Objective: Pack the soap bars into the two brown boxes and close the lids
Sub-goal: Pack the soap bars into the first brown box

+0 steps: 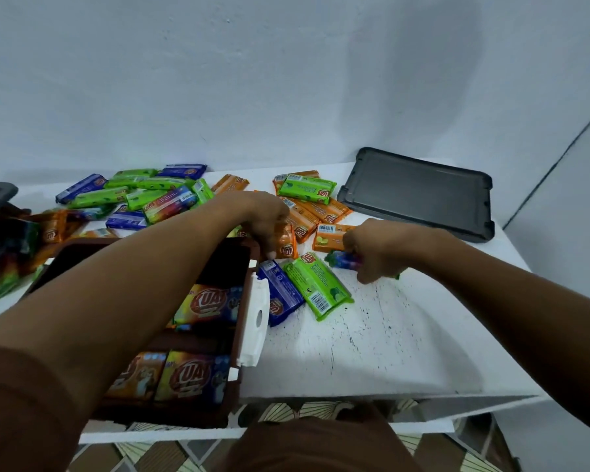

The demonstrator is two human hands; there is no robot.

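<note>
My left forearm [123,301] lay across the open brown box [235,393], which sat on the white table [372,352] with a few wrapped bars lying flat inside. Just past the box's far right corner, my left hand [266,223] clenched an orange soap bar [285,247] at the near edge of the loose pile [143,195]. My right hand [378,248], well right of the box, gripped a blue-purple bar [342,260], with a green bar [317,289] just beside it.
</note>
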